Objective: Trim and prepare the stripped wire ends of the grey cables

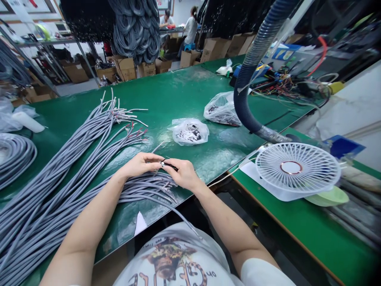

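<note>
My left hand [141, 164] and my right hand [183, 173] meet fingertip to fingertip above the front of the green table. Between the right fingers shows a small, slim black piece [171, 165], with a tiny light-coloured part where the two hands meet. The left fingers are pinched at that same spot, and what they grip is mostly hidden. Just below both hands lies a bundle of grey cables [139, 187] with stripped ends. Further left, more grey cables [77, 145] spread out, some ending in white and reddish wires.
Beyond my hands sit a clear bag of small black and white pieces [191, 132] and a larger plastic bag [223, 110]. A ribbed hose [245, 91] hangs at the right, above a white fan [297, 171]. Coiled cable [14, 159] lies far left.
</note>
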Demonstrator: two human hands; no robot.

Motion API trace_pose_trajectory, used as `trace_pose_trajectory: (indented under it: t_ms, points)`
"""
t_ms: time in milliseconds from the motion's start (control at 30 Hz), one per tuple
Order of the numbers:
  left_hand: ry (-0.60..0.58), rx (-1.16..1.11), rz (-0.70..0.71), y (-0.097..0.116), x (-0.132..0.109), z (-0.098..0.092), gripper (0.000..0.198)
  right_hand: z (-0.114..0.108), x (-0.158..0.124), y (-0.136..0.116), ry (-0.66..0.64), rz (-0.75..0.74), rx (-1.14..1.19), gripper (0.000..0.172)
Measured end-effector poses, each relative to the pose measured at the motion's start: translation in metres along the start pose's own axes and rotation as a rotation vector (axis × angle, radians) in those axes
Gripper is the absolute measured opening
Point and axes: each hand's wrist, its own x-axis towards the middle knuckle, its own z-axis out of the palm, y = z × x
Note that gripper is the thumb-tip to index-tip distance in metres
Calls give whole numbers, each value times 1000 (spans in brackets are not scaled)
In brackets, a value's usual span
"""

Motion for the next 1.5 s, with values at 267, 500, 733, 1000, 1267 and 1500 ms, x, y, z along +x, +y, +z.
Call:
trace_pose_trajectory:
  t_ms: [267,500,733,1000,1267,1500]
  points:
    - [48,-63,175,1,3,4,27,1,2,-7,-72,-72,-196,27]
    - [40,-171,96,0,6,11,30,-1,0,-4,-93,-82,-188,26]
    - [26,-278,38,-11,7,13,30,0,-5,0,-149,-93,-176,28]
    - [184,-305,13,-9,8,13,33,-10,3,3,167,130,179,34]
    - [125,-189,39,-11,5,12,35,-6,27,-5,145,34,266,25]
    - [6,251,89,-11,6,9,31,-70,46,68,621,300,-53,30]
